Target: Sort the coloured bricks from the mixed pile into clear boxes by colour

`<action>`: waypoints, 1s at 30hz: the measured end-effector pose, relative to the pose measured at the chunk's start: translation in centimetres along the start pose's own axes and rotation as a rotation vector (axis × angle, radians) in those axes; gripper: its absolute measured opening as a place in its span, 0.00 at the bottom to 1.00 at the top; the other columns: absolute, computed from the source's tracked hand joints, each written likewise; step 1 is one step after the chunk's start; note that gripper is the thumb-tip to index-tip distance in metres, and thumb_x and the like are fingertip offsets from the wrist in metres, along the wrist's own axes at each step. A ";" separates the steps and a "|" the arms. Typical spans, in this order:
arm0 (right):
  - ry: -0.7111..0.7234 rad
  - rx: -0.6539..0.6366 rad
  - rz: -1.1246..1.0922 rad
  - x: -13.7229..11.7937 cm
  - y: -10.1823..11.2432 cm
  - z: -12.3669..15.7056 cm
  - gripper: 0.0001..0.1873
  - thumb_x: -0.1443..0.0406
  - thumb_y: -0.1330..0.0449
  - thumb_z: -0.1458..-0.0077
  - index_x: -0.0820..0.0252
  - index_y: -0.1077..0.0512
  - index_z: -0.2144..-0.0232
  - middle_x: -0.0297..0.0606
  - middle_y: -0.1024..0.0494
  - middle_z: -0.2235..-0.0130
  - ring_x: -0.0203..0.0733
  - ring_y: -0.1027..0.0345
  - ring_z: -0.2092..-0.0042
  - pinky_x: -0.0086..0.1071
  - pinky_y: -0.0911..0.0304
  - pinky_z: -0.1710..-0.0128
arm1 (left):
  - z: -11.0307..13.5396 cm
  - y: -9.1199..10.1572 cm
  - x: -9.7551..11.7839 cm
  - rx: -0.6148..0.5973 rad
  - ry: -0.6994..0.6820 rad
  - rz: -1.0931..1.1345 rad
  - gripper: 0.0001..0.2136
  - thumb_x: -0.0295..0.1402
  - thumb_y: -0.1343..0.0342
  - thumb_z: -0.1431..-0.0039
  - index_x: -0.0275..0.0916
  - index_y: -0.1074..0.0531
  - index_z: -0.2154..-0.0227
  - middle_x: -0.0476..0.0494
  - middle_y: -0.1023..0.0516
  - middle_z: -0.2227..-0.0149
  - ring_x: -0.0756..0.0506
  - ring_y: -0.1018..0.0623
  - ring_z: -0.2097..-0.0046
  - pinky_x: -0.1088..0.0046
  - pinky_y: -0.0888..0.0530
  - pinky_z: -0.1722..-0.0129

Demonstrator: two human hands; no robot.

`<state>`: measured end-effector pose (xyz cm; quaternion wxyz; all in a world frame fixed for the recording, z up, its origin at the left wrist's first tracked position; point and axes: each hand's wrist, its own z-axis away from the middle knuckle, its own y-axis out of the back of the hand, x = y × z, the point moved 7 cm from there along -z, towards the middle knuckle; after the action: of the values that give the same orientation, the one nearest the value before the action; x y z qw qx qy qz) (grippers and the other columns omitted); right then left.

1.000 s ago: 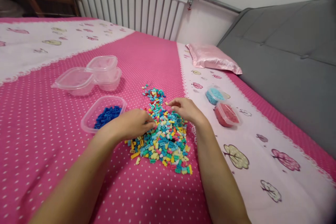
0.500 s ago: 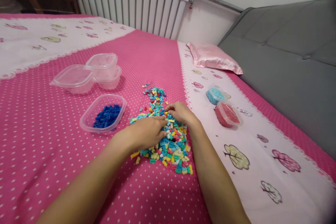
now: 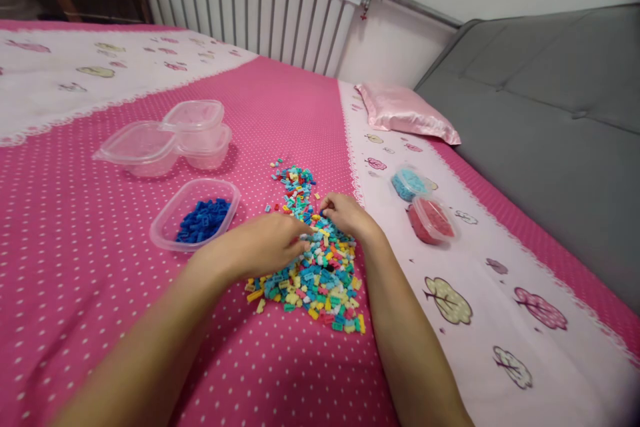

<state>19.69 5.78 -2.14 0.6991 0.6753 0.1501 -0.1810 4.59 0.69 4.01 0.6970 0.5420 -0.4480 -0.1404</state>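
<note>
A spread-out heap of small toy building bricks, in yellow, teal, blue, red and white, lies on the pink bedcover. My left hand hovers low over the heap's left side, fingers stretched out and thumb apart, with nothing visible in it. Across from it, my right hand is at the upper right of the heap, fingers curled and tips pinched together. Whatever those tips may hold is too small to make out. Left of the heap stands a clear plastic tub with dark blue bricks inside.
Stacked clear tubs stand farther back on the left. To the right are a lidded tub of light blue bricks and one of red bricks. A pink pillow lies before the grey headboard; a radiator is behind.
My left hand has drawn back to the left, away from my right hand, uncovering bricks in the middle. My right hand has shifted slightly, its fingertips now pinched closer.
</note>
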 end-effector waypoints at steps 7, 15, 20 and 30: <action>0.049 0.097 -0.320 0.3 1.4 -0.1 0.05 0.71 0.45 0.51 0.61 0.30 0.69 0.31 0.27 0.71 0.34 0.34 0.68 0.27 0.40 0.66 | -1.1 1.3 -3.2 0.530 0.259 0.585 0.17 0.37 0.53 0.43 0.35 0.27 0.55 0.37 0.23 0.53 0.41 0.26 0.50 0.63 0.34 0.48; 0.306 0.091 -0.738 -4.8 4.5 2.5 0.05 0.68 0.43 0.51 0.61 0.32 0.67 0.33 0.27 0.68 0.33 0.33 0.65 0.30 0.37 0.61 | -1.1 -1.2 -4.0 0.536 0.557 1.727 0.17 0.31 0.57 0.39 0.29 0.32 0.52 0.31 0.25 0.53 0.45 0.24 0.53 0.69 0.32 0.48; 0.373 0.117 -0.752 -7.0 5.3 3.9 0.05 0.68 0.43 0.49 0.61 0.32 0.67 0.34 0.26 0.66 0.32 0.31 0.64 0.29 0.35 0.61 | -1.5 -1.9 -3.5 0.396 0.542 1.931 0.19 0.32 0.61 0.37 0.26 0.36 0.48 0.27 0.26 0.53 0.43 0.23 0.53 0.66 0.30 0.49; 0.340 0.282 -0.698 -6.6 6.2 4.0 0.08 0.70 0.45 0.48 0.61 0.29 0.64 0.36 0.22 0.62 0.34 0.29 0.60 0.31 0.34 0.56 | -1.3 -1.8 -2.8 0.380 0.554 2.103 0.21 0.30 0.63 0.37 0.23 0.41 0.44 0.25 0.29 0.50 0.41 0.25 0.49 0.70 0.25 0.54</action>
<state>16.55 2.31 6.55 0.4616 0.6932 0.4574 -0.3118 4.56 2.74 1.04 0.4502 0.0017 -0.5281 0.7200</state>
